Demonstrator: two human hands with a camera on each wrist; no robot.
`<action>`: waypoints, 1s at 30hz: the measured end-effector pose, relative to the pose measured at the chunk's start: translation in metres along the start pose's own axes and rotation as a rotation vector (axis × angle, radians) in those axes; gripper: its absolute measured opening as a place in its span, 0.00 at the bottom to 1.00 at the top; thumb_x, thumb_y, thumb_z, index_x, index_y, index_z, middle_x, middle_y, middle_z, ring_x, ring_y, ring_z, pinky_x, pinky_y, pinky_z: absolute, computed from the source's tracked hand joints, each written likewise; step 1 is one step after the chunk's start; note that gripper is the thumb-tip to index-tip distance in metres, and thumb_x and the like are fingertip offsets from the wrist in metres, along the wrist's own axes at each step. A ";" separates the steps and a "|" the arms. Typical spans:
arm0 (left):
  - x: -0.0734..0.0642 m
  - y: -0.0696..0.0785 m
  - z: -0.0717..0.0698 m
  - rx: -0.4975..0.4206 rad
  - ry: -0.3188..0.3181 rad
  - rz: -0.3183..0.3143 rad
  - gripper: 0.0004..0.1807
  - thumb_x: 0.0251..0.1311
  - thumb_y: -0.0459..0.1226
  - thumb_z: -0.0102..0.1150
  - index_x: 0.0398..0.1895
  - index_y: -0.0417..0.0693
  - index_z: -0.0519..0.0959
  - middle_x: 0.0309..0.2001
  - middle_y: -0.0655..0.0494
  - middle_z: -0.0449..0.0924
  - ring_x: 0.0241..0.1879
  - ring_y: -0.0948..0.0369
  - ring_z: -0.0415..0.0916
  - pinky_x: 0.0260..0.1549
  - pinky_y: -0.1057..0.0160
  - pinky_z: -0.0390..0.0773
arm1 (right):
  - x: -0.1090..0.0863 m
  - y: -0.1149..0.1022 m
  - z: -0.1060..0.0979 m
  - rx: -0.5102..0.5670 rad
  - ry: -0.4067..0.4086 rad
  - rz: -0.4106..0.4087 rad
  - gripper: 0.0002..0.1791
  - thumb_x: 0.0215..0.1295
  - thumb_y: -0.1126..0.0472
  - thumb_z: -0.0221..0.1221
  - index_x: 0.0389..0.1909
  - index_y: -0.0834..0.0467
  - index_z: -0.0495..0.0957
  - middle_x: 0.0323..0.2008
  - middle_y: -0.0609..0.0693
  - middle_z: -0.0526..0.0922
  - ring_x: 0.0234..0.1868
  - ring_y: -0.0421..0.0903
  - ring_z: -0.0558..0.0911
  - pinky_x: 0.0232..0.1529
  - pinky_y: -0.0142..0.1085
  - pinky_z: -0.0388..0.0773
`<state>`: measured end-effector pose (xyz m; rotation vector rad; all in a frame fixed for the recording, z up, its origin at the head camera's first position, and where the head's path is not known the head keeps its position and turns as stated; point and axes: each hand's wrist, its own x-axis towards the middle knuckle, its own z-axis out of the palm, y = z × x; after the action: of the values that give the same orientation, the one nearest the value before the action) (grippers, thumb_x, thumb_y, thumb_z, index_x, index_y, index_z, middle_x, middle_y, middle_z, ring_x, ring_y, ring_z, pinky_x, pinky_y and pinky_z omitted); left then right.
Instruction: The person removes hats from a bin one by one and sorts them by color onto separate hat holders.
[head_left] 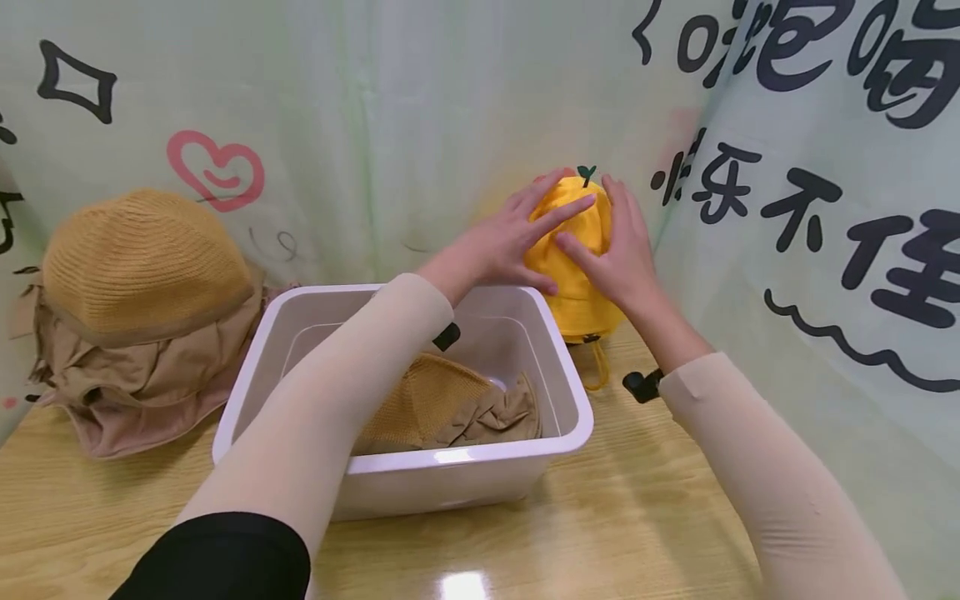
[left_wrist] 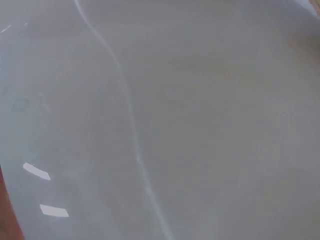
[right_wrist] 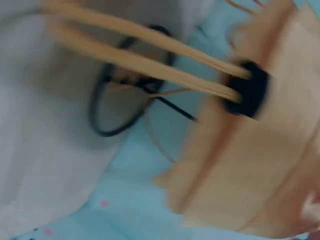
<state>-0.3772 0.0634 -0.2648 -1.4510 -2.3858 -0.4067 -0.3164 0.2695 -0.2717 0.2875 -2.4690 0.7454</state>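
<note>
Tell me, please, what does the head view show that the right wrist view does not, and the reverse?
Only the head view shows the pale bin, the straw hat inside it, the straw hat beside it, the left hand and the table.

Only the right wrist view shows a thin black ring shape behind the cord.

Both show the yellow hat, which looks tan in the wrist view, its cord and black stopper, and the curtain.

Yellow hat (head_left: pixel 581 304) with green sprout (head_left: pixel 587 172), two o'clock from a pale lilac bin (head_left: pixel 442 487); ribbed tan hat (head_left: pixel 146 262), ten o'clock.
</note>
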 end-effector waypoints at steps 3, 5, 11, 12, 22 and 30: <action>0.001 -0.001 0.001 0.015 -0.025 0.010 0.61 0.50 0.70 0.61 0.81 0.70 0.37 0.80 0.56 0.17 0.80 0.55 0.27 0.73 0.53 0.54 | -0.019 0.008 0.006 -0.069 -0.003 -0.068 0.58 0.55 0.30 0.63 0.80 0.41 0.42 0.81 0.52 0.39 0.80 0.57 0.42 0.72 0.65 0.48; 0.002 -0.002 0.001 0.014 -0.050 -0.006 0.62 0.49 0.72 0.60 0.81 0.70 0.36 0.80 0.56 0.17 0.80 0.54 0.30 0.74 0.53 0.52 | -0.027 0.016 0.011 -0.105 -0.013 -0.102 0.61 0.53 0.31 0.66 0.81 0.40 0.40 0.81 0.53 0.35 0.80 0.60 0.39 0.70 0.68 0.49; 0.008 -0.003 0.002 -0.032 -0.103 -0.039 0.64 0.48 0.65 0.69 0.81 0.71 0.36 0.80 0.56 0.19 0.80 0.53 0.35 0.75 0.54 0.48 | -0.035 0.034 0.025 -0.115 -0.017 -0.151 0.71 0.45 0.41 0.76 0.81 0.41 0.34 0.81 0.52 0.32 0.79 0.62 0.46 0.69 0.66 0.56; 0.008 -0.003 0.002 -0.040 -0.108 -0.044 0.65 0.48 0.64 0.70 0.81 0.72 0.36 0.80 0.56 0.19 0.80 0.52 0.37 0.74 0.54 0.50 | -0.036 0.036 0.026 -0.113 -0.021 -0.151 0.72 0.44 0.41 0.77 0.81 0.41 0.33 0.81 0.52 0.31 0.78 0.63 0.47 0.69 0.66 0.56; 0.011 0.000 0.002 -0.066 -0.153 -0.096 0.64 0.48 0.62 0.72 0.80 0.75 0.35 0.80 0.57 0.21 0.78 0.47 0.45 0.71 0.53 0.57 | -0.034 0.035 0.027 -0.096 -0.029 -0.104 0.74 0.42 0.40 0.77 0.80 0.36 0.31 0.80 0.51 0.29 0.78 0.64 0.45 0.68 0.67 0.56; 0.007 0.004 -0.009 -0.105 -0.205 -0.097 0.59 0.55 0.60 0.68 0.80 0.75 0.36 0.80 0.57 0.20 0.78 0.45 0.43 0.73 0.50 0.56 | -0.036 0.035 0.026 -0.097 -0.099 -0.044 0.74 0.43 0.38 0.76 0.79 0.34 0.27 0.80 0.51 0.27 0.77 0.66 0.46 0.68 0.68 0.55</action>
<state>-0.3751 0.0670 -0.2538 -1.4898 -2.6411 -0.4310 -0.3099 0.2850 -0.3257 0.3481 -2.5739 0.6043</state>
